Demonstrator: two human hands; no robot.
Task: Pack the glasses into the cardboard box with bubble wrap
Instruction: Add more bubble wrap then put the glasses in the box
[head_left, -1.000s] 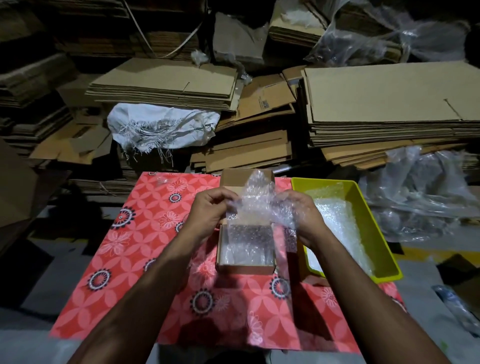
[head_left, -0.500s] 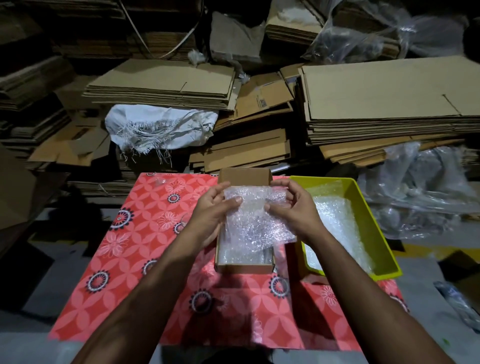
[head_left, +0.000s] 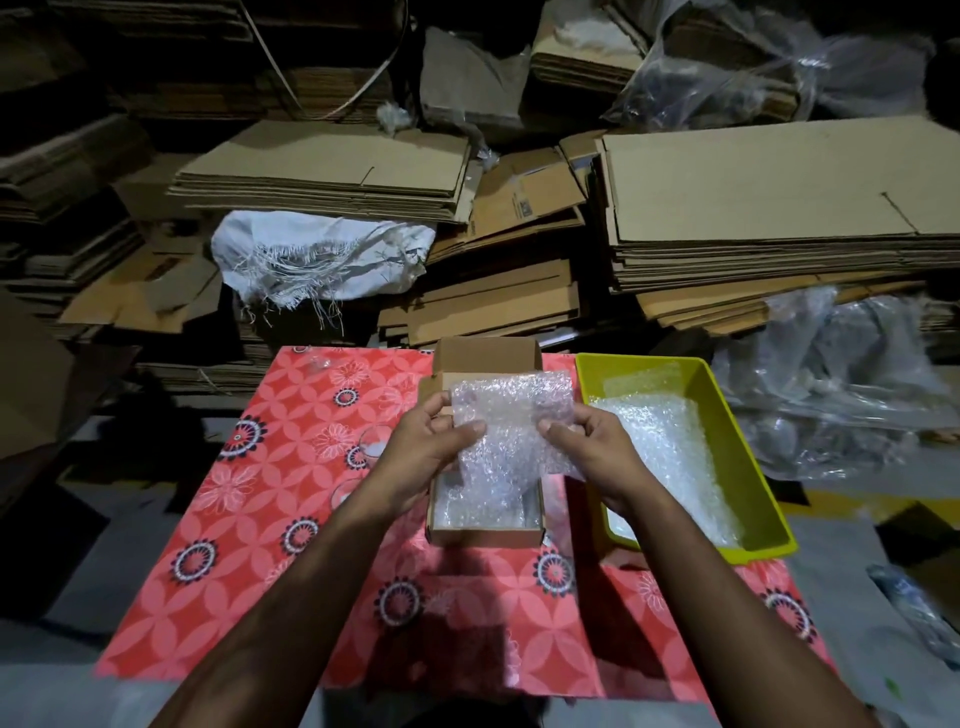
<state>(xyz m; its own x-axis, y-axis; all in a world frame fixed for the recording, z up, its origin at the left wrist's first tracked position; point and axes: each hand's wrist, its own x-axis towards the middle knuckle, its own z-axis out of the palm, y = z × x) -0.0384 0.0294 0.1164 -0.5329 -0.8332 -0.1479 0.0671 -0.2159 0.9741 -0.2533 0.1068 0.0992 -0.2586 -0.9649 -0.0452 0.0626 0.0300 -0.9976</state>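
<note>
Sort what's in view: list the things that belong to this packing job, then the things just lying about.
Job:
- bubble wrap sheet, held by left hand and right hand
- small cardboard box, already lined
- yellow tray of bubble wrap
- clear glasses on the cloth

Lying about:
- flattened cardboard stacks
- white woven sack
- plastic bags

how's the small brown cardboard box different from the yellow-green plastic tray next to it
The small brown cardboard box is matte, with an upright lid flap; the yellow-green plastic tray is glossy and lidless. The box is smaller and narrower than the tray. Both are open-topped, hold bubble wrap and rest on the red patterned cloth.
</note>
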